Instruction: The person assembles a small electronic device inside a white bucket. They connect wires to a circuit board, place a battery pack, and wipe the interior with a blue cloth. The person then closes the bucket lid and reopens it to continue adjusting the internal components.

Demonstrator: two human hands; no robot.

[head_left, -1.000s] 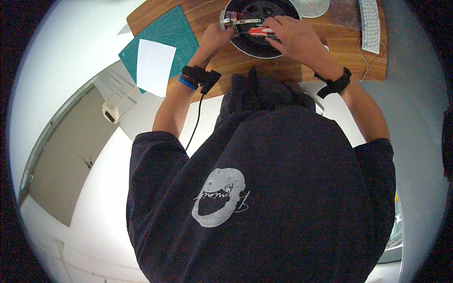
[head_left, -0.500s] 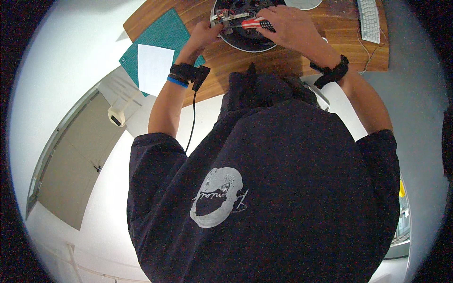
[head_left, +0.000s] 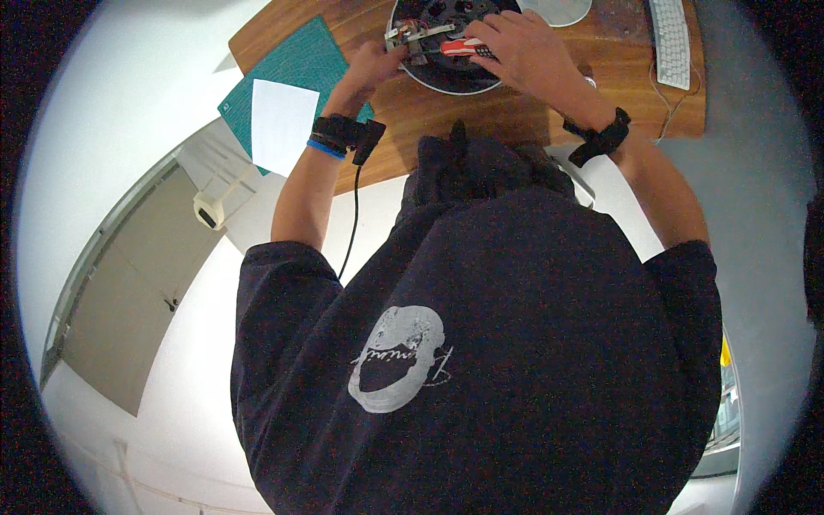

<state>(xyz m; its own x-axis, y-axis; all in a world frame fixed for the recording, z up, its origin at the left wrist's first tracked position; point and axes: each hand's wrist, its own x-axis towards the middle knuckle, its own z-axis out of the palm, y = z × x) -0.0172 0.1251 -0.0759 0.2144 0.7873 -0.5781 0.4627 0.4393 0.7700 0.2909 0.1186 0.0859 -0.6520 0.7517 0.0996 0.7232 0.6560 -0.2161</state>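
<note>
left hand: we have the left hand (head_left: 367,69) at the near-left edge of the small wired assembly (head_left: 429,34); at this size we cannot tell whether its fingers are clamped or merely touching.
right hand: we keep the fingers of the right hand (head_left: 524,53) closed around the red-and-white tool (head_left: 461,48), which points left toward the assembly.
wired assembly: we see it over the left part of the dark round base (head_left: 459,79), a pale strip sloping across it.
wooden table (head_left: 506,112): we find the base on it, near its front edge.
left side: we see a white sheet (head_left: 283,127) lying partly over a green mat (head_left: 296,60).
right side: we see a white keyboard (head_left: 671,43), well apart from both hands.
</note>
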